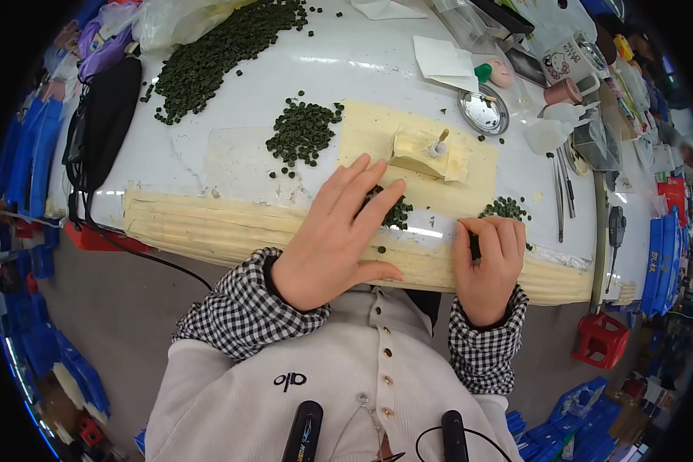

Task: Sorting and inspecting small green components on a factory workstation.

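Observation:
My left hand (327, 242) lies with fingers spread at the front of the white table, palm down. Under and beside its fingertips is a small cluster of dark green ring-like pieces (397, 214). My right hand (490, 258) rests at the table's front edge with fingers curled toward the thumb. Something dark shows between them, but I cannot make out what it is. Just beyond that hand sits another small heap of green pieces (504, 207). Ahead of both hands stands a tape-covered block (427, 159) with a short upright pin, on a yellowish taped patch (362, 127).
A medium heap of green pieces (302, 132) and a much larger pile (208, 69) lie farther left. Black cloth (108, 123) with a cord rests at far left. At right are tweezers (558, 200), a round metal dish (483, 110) and a plastic bottle (547, 135).

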`<state>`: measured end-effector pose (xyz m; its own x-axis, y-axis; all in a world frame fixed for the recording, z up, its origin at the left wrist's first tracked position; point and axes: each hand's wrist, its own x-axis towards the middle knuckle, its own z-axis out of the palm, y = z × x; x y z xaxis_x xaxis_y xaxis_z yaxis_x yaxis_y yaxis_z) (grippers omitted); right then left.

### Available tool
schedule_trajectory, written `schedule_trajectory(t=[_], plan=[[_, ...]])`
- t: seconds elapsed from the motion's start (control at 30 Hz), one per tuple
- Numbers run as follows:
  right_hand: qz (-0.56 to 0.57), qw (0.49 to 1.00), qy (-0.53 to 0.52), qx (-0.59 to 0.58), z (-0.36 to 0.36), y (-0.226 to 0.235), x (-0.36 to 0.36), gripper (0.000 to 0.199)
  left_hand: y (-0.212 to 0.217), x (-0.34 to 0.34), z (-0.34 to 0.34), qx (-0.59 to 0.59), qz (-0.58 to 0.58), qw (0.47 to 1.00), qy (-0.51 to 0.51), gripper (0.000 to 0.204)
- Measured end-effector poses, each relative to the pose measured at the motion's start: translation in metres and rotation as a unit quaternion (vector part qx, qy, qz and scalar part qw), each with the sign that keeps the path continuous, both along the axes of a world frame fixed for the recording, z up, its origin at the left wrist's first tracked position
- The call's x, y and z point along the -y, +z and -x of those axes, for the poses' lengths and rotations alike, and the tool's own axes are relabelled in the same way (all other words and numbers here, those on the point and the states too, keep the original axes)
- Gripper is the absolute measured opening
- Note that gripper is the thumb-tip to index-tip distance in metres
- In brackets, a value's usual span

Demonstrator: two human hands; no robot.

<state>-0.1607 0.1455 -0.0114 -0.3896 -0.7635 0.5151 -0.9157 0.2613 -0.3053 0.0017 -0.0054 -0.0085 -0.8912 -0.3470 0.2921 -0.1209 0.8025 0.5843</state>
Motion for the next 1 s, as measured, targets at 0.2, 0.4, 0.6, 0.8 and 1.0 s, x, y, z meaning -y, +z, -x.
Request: schedule_trajectory(t=[0.2,0.4,0.6,0.8,1.0], plan=[[0.014,1.0,0.005,0.008,-0.001,-0.001,-0.002,0.014,-0.01,-0.004,0.016,-0.038,-0.01,0.999,0.02,0.068],[0.015,1.0,0.014,0.008,-0.001,-0.001,-0.002,0.014,-0.015,-0.012,0.03,-0.055,0.024,0.997,0.042,0.046],[0.024,1.0,0.016,0.006,-0.001,-0.002,-0.005,0.014,-0.022,-0.011,0.032,-0.061,0.013,0.996,0.056,0.028],[0.03,0.999,0.024,0.007,0.0,-0.003,-0.004,0.015,-0.012,0.004,0.023,-0.022,0.082,0.996,0.031,0.027],[0.034,0.999,0.015,0.01,-0.002,-0.002,-0.003,0.015,-0.012,0.016,0.026,-0.005,0.185,0.982,-0.036,0.026]])
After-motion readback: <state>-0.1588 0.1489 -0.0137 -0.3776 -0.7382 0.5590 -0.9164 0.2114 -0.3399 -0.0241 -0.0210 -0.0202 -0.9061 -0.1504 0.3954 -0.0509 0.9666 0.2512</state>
